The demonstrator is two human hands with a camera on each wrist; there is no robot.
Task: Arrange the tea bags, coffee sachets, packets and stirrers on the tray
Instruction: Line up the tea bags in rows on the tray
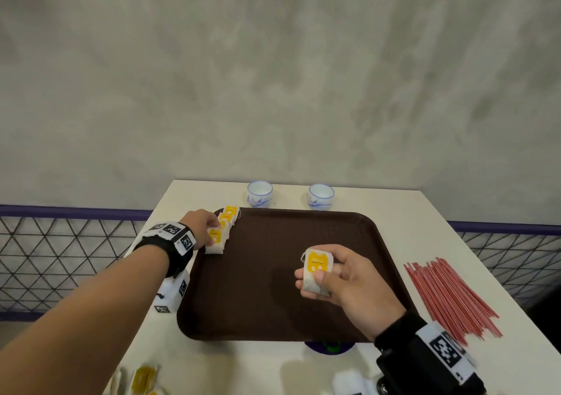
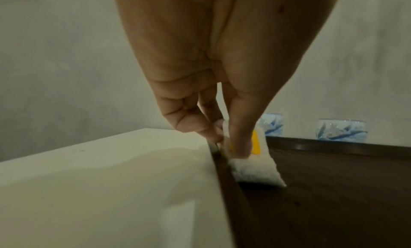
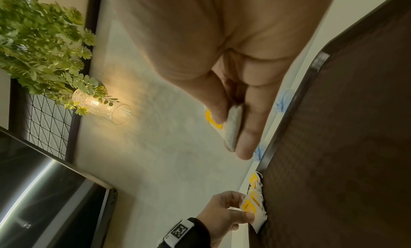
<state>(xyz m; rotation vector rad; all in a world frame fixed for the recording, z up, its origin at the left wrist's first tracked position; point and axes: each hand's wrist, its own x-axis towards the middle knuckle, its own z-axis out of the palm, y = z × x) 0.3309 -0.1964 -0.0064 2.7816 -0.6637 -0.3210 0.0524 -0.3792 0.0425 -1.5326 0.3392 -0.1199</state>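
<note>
white table [image 1: 394, 221] against a mottled grey wall, brown tray [image 1: 273, 288] centred on it.

right hand [image 1: 343, 279] over the tray's middle, thumb and fingers pinching one tea bag [image 1: 317, 273] across its flat faces, yellow tag facing up; bag is in the air, not touching the tray. right wrist view shows the thumb on one face, a finger on the other.

left hand [image 1: 202, 227] at the tray's far-left edge, fingers and thumb pinching the nearest bag of the tea bag row [image 1: 223, 227], which leans overlapped along the inside of the rim. left wrist view: that bag's lower edge rests on the tray floor just inside the rim.

outward: two blue-and-white cups [image 1: 259, 194] behind the tray, red stirrers [image 1: 449, 297] in a loose bundle on the table to the right, more yellow-tagged items at the bottom-left edge, too blurred to name.

handling, my read: bags are very light, soft and floppy, paper likely tears if squeezed hard. string and tag could snag. pinch flat faces near the top, light force. leaning row looks easy to topple, so steady it while adding the next one.
</note>
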